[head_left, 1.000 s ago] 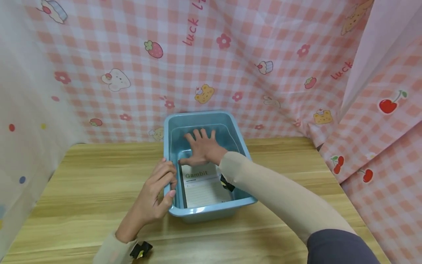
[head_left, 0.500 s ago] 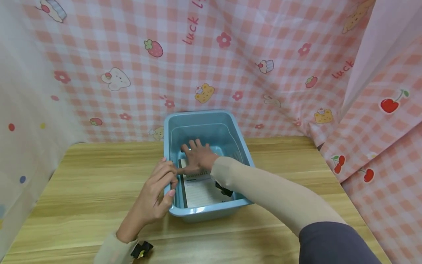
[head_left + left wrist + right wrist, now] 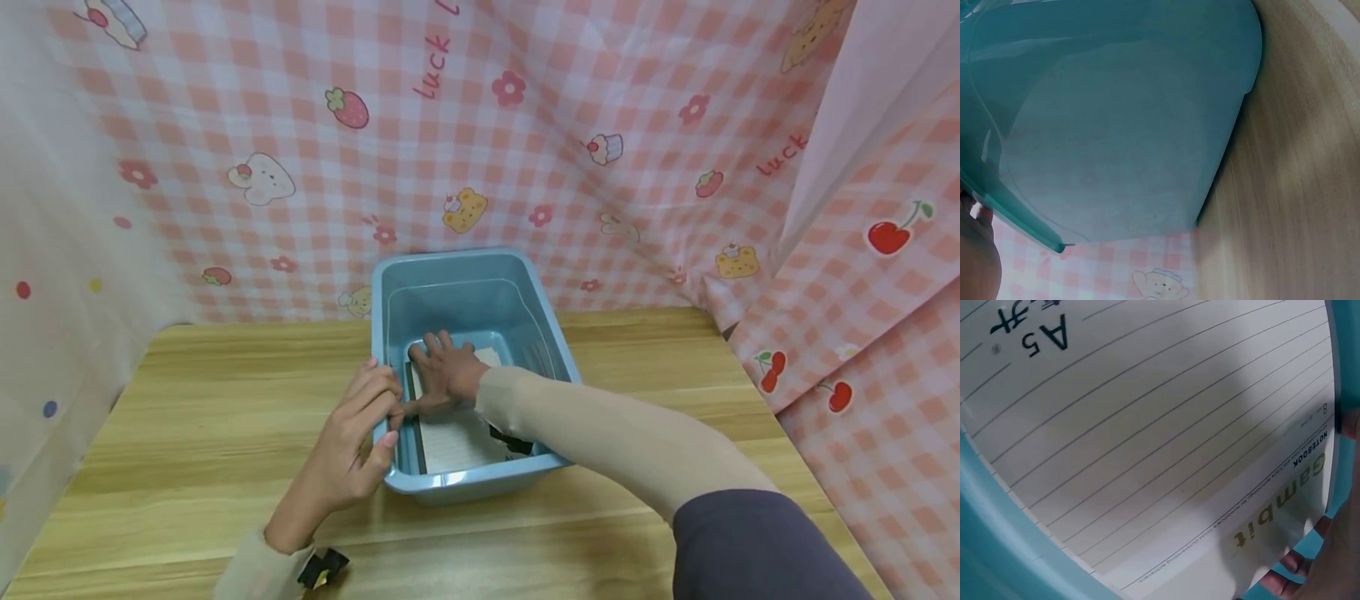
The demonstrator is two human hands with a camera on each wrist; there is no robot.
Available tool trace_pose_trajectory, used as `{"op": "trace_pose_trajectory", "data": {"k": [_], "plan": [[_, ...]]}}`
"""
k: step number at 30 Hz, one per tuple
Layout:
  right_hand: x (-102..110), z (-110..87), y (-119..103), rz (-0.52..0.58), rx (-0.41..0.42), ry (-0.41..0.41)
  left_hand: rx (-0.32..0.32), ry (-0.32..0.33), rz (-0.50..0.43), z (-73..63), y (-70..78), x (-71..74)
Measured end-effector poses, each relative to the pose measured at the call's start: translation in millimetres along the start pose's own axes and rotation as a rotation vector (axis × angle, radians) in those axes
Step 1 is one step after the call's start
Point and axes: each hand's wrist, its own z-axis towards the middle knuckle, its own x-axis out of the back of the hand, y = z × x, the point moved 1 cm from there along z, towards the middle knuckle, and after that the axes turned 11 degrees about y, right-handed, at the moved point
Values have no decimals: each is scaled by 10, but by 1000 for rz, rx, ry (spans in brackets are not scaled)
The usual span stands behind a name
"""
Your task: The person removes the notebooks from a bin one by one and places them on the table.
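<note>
A light-blue plastic bin (image 3: 480,478) stands on the table, and a pale lined notebook (image 3: 457,442) with a dark spine lies inside it. My left hand (image 3: 348,442) holds the bin's left rim, fingers curled over it; the left wrist view shows the bin's outer wall (image 3: 1122,137). My right hand (image 3: 442,375) reaches down into the bin, fingers spread over the notebook's far part. In the right wrist view, the thumb is at the notebook's spine edge and the fingertips (image 3: 1294,559) reach past its far edge. The "Gambit" lettering (image 3: 1282,497) shows there.
The wooden table (image 3: 225,417) extends on both sides of the bin and in front of it. Right behind the bin hangs a pink checked curtain (image 3: 480,150) with cartoon prints. Pale cloth (image 3: 75,250) hangs at the left, more checked cloth at the right.
My right hand has lowered from above the notebook onto it and shifted toward me, now covering the printed title in the head view. The left hand and the bin have stayed in place.
</note>
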Motion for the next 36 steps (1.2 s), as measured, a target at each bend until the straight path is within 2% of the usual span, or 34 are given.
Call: {"op": "trace_pose_trajectory", "data": {"k": [5, 15, 21, 26, 31, 36], "plan": [[19, -8, -5, -24, -11, -11, 0, -4, 3, -2, 0, -8], [105, 6, 58, 10, -51, 39, 8, -2, 13, 10, 3, -4], [135, 7, 70, -10, -64, 37, 12, -7, 28, 9, 9, -5], [113, 1, 63, 40, -78, 8, -3, -2, 36, 8, 15, -12], [98, -25, 33, 76, -62, 0, 5, -8, 41, 6, 24, -11], [94, -14, 21, 42, -50, 47, 20, -14, 45, 4, 31, 1]]}}
